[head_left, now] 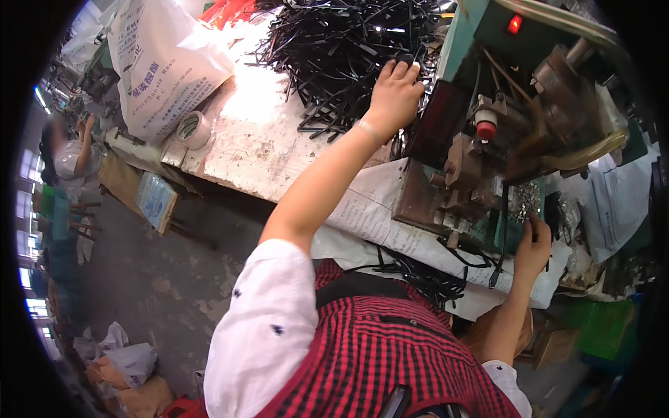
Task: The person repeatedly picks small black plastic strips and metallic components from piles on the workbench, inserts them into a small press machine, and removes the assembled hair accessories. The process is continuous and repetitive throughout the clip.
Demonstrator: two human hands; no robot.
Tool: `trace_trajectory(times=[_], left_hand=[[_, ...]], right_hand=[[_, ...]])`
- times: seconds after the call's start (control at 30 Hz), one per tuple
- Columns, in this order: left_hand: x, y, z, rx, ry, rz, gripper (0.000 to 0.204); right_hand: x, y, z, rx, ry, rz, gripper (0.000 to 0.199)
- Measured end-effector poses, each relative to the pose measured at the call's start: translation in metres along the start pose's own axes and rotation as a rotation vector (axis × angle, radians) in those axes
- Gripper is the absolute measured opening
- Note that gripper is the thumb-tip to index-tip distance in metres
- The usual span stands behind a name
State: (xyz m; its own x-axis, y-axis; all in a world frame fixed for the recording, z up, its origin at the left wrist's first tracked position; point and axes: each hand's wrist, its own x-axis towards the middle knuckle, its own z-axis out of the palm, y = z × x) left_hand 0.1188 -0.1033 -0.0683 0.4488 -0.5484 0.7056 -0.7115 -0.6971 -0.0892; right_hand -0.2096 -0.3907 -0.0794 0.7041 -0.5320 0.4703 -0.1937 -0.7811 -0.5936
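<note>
My left hand reaches to the far side of the bench, its fingers bent down into a large heap of thin black plastic strips. The fingers close on strips at the heap's right edge; their tips are partly hidden. On the right, my right hand is at the near edge of a pile of small metal parts beside a bench machine. Its thumb and fingers are drawn together, and whatever lies between them is too small to make out. A black strip hangs down in front of the machine.
The machine carries a red button and a lit red lamp. More black strips lie in front of my lap. A white printed sack and a tape roll stand on the bench's left. Another person sits far left.
</note>
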Motion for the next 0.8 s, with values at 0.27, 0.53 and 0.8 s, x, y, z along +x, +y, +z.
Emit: trace_trajectory(times=[0.27, 0.53, 0.8], left_hand=[[-0.042, -0.04, -0.007, 0.13, -0.222, 0.175, 0.033], [-0.093, -0.082, -0.102, -0.154, -0.324, 0.083, 0.042], [-0.09, 0.018, -0.128, -0.661, 0.232, -0.419, 0.029]], right_hand=[[-0.006, -0.017, 0.007, 0.121, 0.023, 0.142, 0.016], [-0.022, -0.015, -0.012, 0.089, 0.023, 0.124, 0.016], [-0.045, -0.023, -0.04, 0.129, 0.157, 0.174, 0.017]])
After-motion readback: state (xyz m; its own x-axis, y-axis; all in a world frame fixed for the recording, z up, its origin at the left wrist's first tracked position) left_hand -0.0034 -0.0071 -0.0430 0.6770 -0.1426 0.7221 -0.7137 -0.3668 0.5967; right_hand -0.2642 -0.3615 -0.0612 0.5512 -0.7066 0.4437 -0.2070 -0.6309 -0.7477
